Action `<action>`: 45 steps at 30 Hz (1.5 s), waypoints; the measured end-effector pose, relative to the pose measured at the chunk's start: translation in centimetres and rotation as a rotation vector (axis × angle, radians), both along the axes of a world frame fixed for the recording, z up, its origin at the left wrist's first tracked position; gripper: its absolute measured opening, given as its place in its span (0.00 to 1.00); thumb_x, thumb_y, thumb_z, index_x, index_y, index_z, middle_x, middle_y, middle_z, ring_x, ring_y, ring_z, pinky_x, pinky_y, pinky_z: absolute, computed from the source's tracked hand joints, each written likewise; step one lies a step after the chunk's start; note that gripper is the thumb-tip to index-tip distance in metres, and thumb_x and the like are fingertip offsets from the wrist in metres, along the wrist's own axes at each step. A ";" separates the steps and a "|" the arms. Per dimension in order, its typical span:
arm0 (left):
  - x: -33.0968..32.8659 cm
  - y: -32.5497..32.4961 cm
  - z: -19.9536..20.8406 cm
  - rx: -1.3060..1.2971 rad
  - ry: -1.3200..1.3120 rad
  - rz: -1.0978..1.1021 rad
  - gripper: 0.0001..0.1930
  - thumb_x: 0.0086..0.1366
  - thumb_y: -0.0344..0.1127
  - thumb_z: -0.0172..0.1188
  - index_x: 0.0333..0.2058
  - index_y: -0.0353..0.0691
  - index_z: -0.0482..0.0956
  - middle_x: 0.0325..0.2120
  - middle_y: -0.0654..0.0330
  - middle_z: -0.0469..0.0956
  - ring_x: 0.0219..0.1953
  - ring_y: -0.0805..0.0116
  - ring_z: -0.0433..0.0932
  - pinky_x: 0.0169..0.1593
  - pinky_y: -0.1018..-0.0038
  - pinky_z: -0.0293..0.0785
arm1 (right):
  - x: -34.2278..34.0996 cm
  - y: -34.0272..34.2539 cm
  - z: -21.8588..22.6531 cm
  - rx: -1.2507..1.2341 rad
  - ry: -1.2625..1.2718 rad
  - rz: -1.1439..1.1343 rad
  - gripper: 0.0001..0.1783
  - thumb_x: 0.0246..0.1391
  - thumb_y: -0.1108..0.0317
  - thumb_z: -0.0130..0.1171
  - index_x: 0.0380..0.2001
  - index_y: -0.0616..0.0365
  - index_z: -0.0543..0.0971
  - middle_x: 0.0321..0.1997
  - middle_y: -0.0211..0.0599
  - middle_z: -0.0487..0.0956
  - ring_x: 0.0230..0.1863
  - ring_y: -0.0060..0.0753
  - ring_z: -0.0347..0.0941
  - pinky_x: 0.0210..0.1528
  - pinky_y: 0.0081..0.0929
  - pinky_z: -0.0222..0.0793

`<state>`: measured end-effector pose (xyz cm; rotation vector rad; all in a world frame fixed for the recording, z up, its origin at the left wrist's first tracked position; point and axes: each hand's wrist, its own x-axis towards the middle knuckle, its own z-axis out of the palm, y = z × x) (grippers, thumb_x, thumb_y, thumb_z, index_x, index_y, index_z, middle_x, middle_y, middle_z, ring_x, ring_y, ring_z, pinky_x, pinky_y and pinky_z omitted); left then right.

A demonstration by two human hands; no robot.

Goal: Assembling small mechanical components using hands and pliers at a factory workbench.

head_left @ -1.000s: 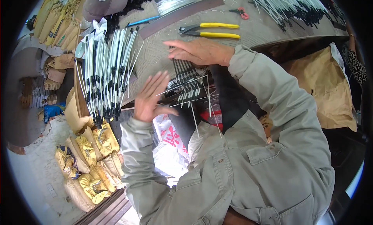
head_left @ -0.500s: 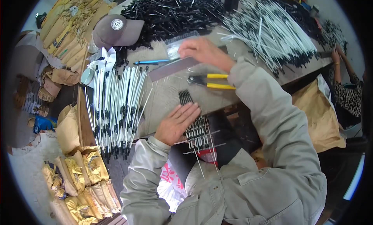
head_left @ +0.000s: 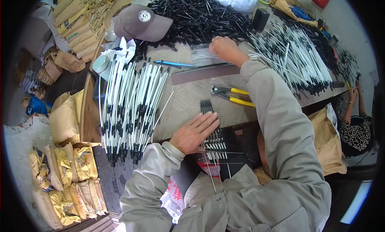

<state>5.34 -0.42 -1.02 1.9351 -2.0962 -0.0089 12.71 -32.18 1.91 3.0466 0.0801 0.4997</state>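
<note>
My left hand (head_left: 194, 132) lies flat, fingers stretched out, across a row of black-and-white rods (head_left: 215, 145) at the table's front edge. Their black tips extend past my fingers, and several thin white sticks run under and out of the row. Farther back, my right hand (head_left: 227, 49) is closed with the fingers curled together over a clear plastic packet (head_left: 204, 57) of thin pieces. Whatever it pinches is too small or hidden to make out. Between the hands lie a flat metal strip (head_left: 200, 74) and yellow-handled cutting pliers (head_left: 230, 95).
White rods with black ends (head_left: 132, 103) are piled at left; another pile (head_left: 294, 57) lies at right. Black pieces (head_left: 204, 19) heap up behind, beside a cap (head_left: 140, 23). A blue pen (head_left: 174, 64) rests near the strip. At far right sits another person (head_left: 356, 131).
My view has shifted, so the table appears farther right. My right hand's fingers have curled closed above the packet, and it has moved slightly right. My left hand stays on the row of rods.
</note>
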 end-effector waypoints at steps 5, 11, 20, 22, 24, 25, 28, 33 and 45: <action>-0.1 -0.1 0.4 0.059 0.070 -0.017 0.50 0.39 0.49 0.63 0.62 0.37 0.54 0.62 0.52 0.54 0.64 0.55 0.53 0.65 0.63 0.49 | -3.2 1.7 1.1 0.061 -0.137 0.027 0.05 0.47 0.73 0.51 0.28 0.54 0.76 0.31 0.38 0.74 0.38 0.44 0.72 0.37 0.38 0.67; 0.0 -0.3 0.7 0.085 0.081 -0.049 0.55 0.33 0.49 0.64 0.62 0.37 0.51 0.63 0.51 0.52 0.65 0.54 0.51 0.66 0.61 0.47 | -15.7 8.5 -0.4 0.650 -0.150 0.274 0.05 0.52 0.70 0.53 0.32 0.58 0.74 0.29 0.40 0.72 0.32 0.46 0.71 0.33 0.33 0.66; -0.3 -0.8 1.1 0.132 0.056 -0.032 0.52 0.36 0.48 0.61 0.62 0.36 0.51 0.63 0.51 0.52 0.65 0.53 0.51 0.66 0.62 0.47 | -18.0 5.5 -3.2 0.458 -0.157 0.197 0.04 0.47 0.72 0.53 0.29 0.56 0.74 0.28 0.38 0.69 0.32 0.44 0.71 0.32 0.36 0.67; -0.4 -0.7 0.9 0.114 0.068 -0.021 0.53 0.36 0.48 0.62 0.62 0.37 0.51 0.63 0.51 0.52 0.65 0.53 0.51 0.66 0.62 0.48 | -17.8 6.3 -2.7 0.371 -0.144 0.186 0.05 0.45 0.73 0.53 0.28 0.55 0.74 0.28 0.37 0.69 0.32 0.43 0.71 0.32 0.36 0.67; -0.4 -0.7 1.0 0.110 0.045 -0.014 0.53 0.35 0.48 0.63 0.62 0.36 0.51 0.63 0.51 0.53 0.65 0.54 0.51 0.66 0.62 0.48 | -17.8 6.6 -2.5 0.282 -0.129 0.175 0.06 0.43 0.74 0.53 0.28 0.55 0.74 0.28 0.36 0.68 0.32 0.42 0.72 0.31 0.36 0.67; -0.5 -0.6 1.0 0.113 0.047 -0.012 0.53 0.35 0.48 0.63 0.62 0.36 0.51 0.63 0.51 0.53 0.65 0.54 0.51 0.66 0.62 0.48 | -17.8 6.6 -2.5 0.278 -0.120 0.168 0.06 0.42 0.75 0.53 0.28 0.55 0.74 0.28 0.36 0.68 0.32 0.41 0.72 0.31 0.35 0.67; -0.6 -0.7 1.1 0.103 0.039 0.005 0.44 0.42 0.42 0.60 0.61 0.36 0.55 0.62 0.52 0.55 0.65 0.56 0.53 0.65 0.61 0.51 | -17.7 6.7 -2.5 0.274 -0.118 0.150 0.07 0.41 0.75 0.53 0.28 0.55 0.74 0.28 0.35 0.68 0.32 0.40 0.72 0.30 0.35 0.67; -0.6 -0.7 1.2 0.081 0.081 0.011 0.44 0.41 0.42 0.60 0.60 0.36 0.56 0.61 0.53 0.57 0.64 0.56 0.54 0.64 0.61 0.51 | -17.6 6.7 -2.4 0.247 -0.108 0.144 0.07 0.41 0.75 0.53 0.28 0.54 0.74 0.28 0.35 0.68 0.32 0.39 0.73 0.30 0.35 0.67; -0.3 -0.7 1.2 0.152 -0.023 -0.003 0.52 0.36 0.49 0.62 0.62 0.37 0.53 0.63 0.52 0.53 0.65 0.55 0.51 0.66 0.62 0.48 | -17.5 6.7 -2.4 0.264 -0.139 0.153 0.07 0.48 0.72 0.52 0.32 0.53 0.76 0.27 0.35 0.67 0.29 0.41 0.70 0.28 0.34 0.65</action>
